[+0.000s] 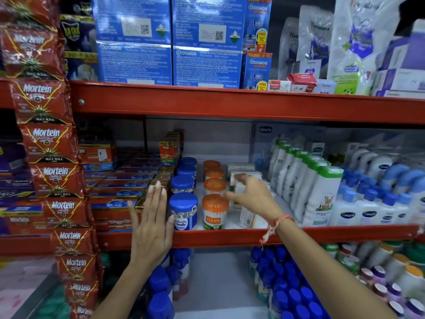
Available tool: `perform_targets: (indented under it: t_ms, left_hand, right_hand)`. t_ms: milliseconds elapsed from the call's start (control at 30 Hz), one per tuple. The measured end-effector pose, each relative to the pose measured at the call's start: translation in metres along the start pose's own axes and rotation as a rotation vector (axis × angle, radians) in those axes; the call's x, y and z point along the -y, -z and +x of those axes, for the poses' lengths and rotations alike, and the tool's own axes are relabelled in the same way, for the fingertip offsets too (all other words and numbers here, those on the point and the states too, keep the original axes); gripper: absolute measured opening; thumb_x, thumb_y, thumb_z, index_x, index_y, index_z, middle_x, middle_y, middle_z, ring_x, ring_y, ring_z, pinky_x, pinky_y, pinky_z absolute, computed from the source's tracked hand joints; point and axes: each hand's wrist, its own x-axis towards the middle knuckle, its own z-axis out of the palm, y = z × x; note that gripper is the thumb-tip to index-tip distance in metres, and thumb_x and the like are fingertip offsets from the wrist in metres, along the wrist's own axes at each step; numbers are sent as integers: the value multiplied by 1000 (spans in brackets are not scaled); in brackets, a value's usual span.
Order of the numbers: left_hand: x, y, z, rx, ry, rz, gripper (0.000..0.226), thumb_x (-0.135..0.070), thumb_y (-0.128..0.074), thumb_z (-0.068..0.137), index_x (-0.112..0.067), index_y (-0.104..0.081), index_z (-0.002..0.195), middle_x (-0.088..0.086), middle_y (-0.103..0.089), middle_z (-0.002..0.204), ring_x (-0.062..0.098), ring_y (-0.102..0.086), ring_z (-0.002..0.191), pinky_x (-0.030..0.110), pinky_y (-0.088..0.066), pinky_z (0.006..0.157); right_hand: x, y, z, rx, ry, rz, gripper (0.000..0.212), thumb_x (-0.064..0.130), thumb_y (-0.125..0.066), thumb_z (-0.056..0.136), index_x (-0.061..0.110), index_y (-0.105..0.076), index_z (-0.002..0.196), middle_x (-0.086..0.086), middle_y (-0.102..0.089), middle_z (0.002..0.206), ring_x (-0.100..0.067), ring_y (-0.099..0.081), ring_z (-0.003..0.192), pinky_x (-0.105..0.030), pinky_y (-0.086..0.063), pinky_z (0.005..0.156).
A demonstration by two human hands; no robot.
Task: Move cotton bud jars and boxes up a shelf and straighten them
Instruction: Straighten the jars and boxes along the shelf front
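Left hand: the left hand [153, 223] is open and flat, fingers together, palm against the left side of the nearest blue-lidded jar [183, 211]. It grips nothing; the flat palm appears to serve as a stop that keeps the row square.
Right hand: the right hand [249, 195] is half-curled on the white boxes [247, 204], thumb toward the orange-lidded jar [215, 211]. A full grip cannot be confirmed; the fingers are blurred.
Jar position: both jar rows stand upright on the middle shelf [230, 237], running from near edge to far, blue row left, orange row right, just beside each other.
Jar contents: clear walls show packed cotton buds in both front jars.
Box position: right of the orange row, near the white bottles [322, 194]; the front box looks tilted.
Judgement: placement seems done; straightening is in hand.
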Motion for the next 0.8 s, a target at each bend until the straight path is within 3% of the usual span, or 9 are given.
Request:
perform_targets:
  t_ms: [67, 200, 233, 300, 367, 433, 533, 633, 800]
  left_hand:
    - [-28, 9, 14, 22, -26, -185, 58, -29, -29, 98, -7, -20, 150, 7, -18, 160, 19, -17, 148, 44, -3, 123]
    - [-108, 29, 38, 189, 130, -743, 48, -49, -18, 99, -44, -19, 147, -4, -53, 139, 12, -61, 108, 38, -50, 95]
    - [-130, 30, 40, 249, 214, -851, 48, -58, -15, 96, -50, -18, 144, -7, -56, 134, 7, -63, 101, 35, -52, 94]
    - [-165, 24, 42, 400, 343, -980, 57, -63, -12, 94, -42, -14, 147, -11, -39, 150, -5, -38, 133, 15, -26, 114]
    - [-187, 12, 39, 515, 394, -950, 60, -52, -16, 97, -28, -7, 152, -11, -11, 160, -7, -7, 142, 0, -2, 108]
    - [-195, -5, 38, 540, 429, -894, 59, -40, -23, 101, -20, -2, 153, -6, -4, 161, 1, -4, 146, 8, -1, 110]
    - [-198, -31, 41, 557, 521, -772, 66, -27, -42, 100, -12, -5, 153, 11, -34, 152, 20, -36, 137, 21, -27, 109]
    - [-198, -46, 45, 464, 576, -672, 46, -19, -58, 93, -9, -42, 135, 10, -62, 115, 24, -59, 109, 16, -36, 73]
    - [-200, -43, 52, 349, 590, -644, 43, -39, -69, 84, -15, -55, 118, -2, -68, 104, 16, -63, 97, 35, -51, 84]
  right_hand:
    - [-18, 1, -10, -294, -98, -179, 76, 49, -70, 77, 5, -45, 133, -13, -51, 134, -28, -48, 121, -33, -41, 96]
    - [-50, -6, -16, -276, -246, -135, 83, 56, -60, 83, -6, -37, 133, -25, -44, 136, -37, -39, 127, -40, -32, 105]
    - [-56, -3, -16, -266, -299, -20, 78, 53, -56, 87, -6, -37, 134, -26, -43, 138, -38, -41, 127, -40, -34, 105]
    - [-70, 4, -12, -283, -371, 164, 63, 41, -50, 93, -6, -41, 133, -26, -47, 138, -38, -46, 126, -40, -38, 102]
    - [-85, 11, -7, -264, -389, 244, 49, 30, -44, 96, -5, -46, 130, -25, -52, 134, -38, -50, 122, -38, -40, 98]
    - [-97, 14, -3, -189, -389, 279, 45, 25, -40, 96, -1, -46, 132, -22, -52, 137, -36, -49, 123, -37, -39, 99]
    - [-106, 11, -3, -86, -349, 385, 46, 21, -39, 98, 4, -38, 141, -14, -45, 145, -29, -44, 130, -31, -35, 99]
    - [-110, 8, -6, -31, -317, 512, 44, 11, -42, 97, 4, -39, 140, -12, -49, 140, -23, -48, 122, -23, -32, 92]
    - [-118, 15, -14, 4, -150, 563, 64, 5, -52, 90, 9, -24, 148, -4, -38, 149, -17, -43, 129, -25, -30, 105]
